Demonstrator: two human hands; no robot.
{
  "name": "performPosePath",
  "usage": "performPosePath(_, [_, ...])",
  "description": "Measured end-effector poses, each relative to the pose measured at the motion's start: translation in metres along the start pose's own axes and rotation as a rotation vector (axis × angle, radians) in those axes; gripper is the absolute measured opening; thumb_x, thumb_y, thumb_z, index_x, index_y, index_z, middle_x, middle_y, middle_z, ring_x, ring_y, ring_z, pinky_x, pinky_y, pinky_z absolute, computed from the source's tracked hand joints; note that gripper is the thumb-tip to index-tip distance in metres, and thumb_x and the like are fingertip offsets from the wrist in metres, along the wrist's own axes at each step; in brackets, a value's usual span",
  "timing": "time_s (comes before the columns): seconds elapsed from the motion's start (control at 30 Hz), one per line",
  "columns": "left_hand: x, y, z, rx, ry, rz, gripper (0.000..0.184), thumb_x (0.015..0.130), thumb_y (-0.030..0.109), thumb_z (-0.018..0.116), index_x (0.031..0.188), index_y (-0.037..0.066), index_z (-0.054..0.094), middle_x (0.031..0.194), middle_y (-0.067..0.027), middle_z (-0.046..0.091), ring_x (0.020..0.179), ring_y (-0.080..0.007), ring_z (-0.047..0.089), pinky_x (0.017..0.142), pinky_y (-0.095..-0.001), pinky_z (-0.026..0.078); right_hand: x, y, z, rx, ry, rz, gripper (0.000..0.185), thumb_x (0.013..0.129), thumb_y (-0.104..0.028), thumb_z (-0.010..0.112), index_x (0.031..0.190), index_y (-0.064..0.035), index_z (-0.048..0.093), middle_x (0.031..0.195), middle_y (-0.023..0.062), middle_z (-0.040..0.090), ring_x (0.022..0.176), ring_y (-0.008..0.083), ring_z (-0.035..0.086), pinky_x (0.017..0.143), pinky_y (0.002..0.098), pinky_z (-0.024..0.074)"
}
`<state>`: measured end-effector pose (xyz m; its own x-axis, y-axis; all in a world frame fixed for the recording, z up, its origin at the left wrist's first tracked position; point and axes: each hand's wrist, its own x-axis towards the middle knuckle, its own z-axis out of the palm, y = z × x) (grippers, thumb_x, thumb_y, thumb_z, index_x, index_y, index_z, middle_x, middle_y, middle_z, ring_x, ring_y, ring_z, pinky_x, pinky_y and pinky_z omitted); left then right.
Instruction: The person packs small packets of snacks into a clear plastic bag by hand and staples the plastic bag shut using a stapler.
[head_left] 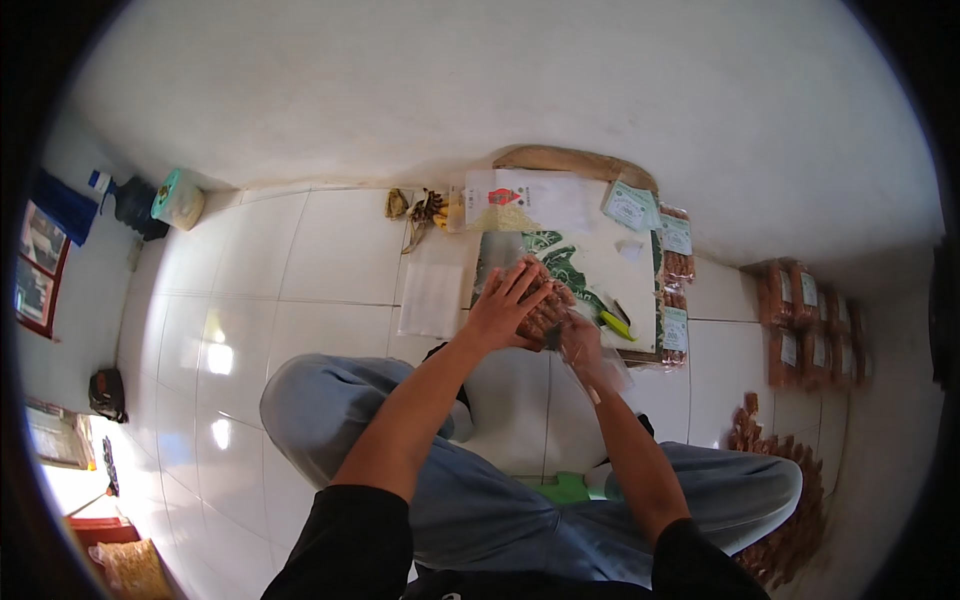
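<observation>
A clear plastic bag (541,318) filled with reddish-brown pieces lies on a low board (625,270) in front of me. My left hand (503,308) rests on top of the bag, its fingers spread over the contents. At the bag's near right end, my right hand (582,345) is closed around the loose plastic, which trails out below the fingers. Just right of that hand are a bright green-handled cutter or knife (616,325) and a dark, thin item beside it. What the pieces in the bag are, I cannot tell.
Labelled packets (675,330) line the board's right side, with a stack of labels (630,205) above. Filled packs (810,320) stand by the right wall; a brown pile (780,480) lies near my right knee. Clear sleeves (432,300) and bananas (440,213) are left.
</observation>
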<state>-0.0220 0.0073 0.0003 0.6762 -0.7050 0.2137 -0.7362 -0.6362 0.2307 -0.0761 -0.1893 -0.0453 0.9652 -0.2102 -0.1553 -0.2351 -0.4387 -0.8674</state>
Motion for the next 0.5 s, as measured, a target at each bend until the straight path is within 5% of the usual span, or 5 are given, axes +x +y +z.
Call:
performPosePath(0.07, [0.006, 0.000, -0.003, 0.075, -0.050, -0.026, 0.114, 0.056, 0.064, 0.080, 0.149, 0.018, 0.032, 0.156, -0.0113, 0.021, 0.146, -0.0314, 0.016, 0.115, -0.0583, 0.016, -0.001, -0.003, -0.004, -0.023, -0.009, 0.145, 0.038, 0.087, -0.009, 0.051, 0.121, -0.0066, 0.065, 0.086, 0.0073, 0.068, 0.071, 0.0130, 0.060, 0.061, 0.0235, 0.0446])
performPosePath(0.13, [0.011, 0.000, -0.006, 0.128, -0.073, 0.002, 0.116, 0.056, 0.066, 0.079, 0.149, 0.017, 0.031, 0.156, -0.0098, 0.023, 0.146, -0.0292, 0.018, 0.116, -0.0552, 0.017, -0.002, 0.018, 0.001, 0.766, -0.060, 0.104, 0.043, 0.087, -0.009, 0.051, 0.128, 0.0026, 0.058, 0.098, 0.0110, 0.067, 0.064, 0.0142, 0.055, 0.059, 0.0226, 0.0422])
performPosePath(0.27, [0.017, 0.000, -0.003, 0.084, -0.108, 0.028, 0.121, 0.054, 0.066, 0.079, 0.149, 0.011, 0.030, 0.155, -0.0070, 0.027, 0.145, -0.0242, 0.021, 0.118, -0.0496, 0.017, -0.013, 0.011, 0.002, 1.175, -0.055, 0.140, 0.045, 0.087, -0.008, 0.050, 0.129, 0.0083, 0.054, 0.103, 0.0138, 0.065, 0.060, 0.0143, 0.051, 0.057, 0.0221, 0.0404])
performPosePath(0.37, [0.015, 0.000, -0.002, 0.096, -0.056, 0.068, 0.123, 0.053, 0.068, 0.079, 0.149, 0.008, 0.029, 0.156, -0.0068, 0.026, 0.145, -0.0236, 0.022, 0.118, -0.0496, 0.017, -0.012, 0.007, -0.003, 0.817, -0.067, -0.108, 0.050, 0.088, -0.011, 0.054, 0.135, 0.0057, 0.050, 0.105, 0.0130, 0.065, 0.064, 0.0153, 0.054, 0.057, 0.0247, 0.0432])
performPosePath(0.5, [0.020, 0.006, -0.007, 0.161, -0.088, 0.065, 0.127, 0.051, 0.069, 0.079, 0.150, 0.008, 0.027, 0.156, -0.0065, 0.025, 0.144, -0.0247, 0.023, 0.117, -0.0501, 0.018, 0.007, 0.022, -0.005, -0.138, -0.131, -0.141, 0.057, 0.091, -0.013, 0.058, 0.144, -0.0026, 0.041, 0.108, 0.0102, 0.063, 0.074, 0.0172, 0.058, 0.061, 0.0296, 0.0470])
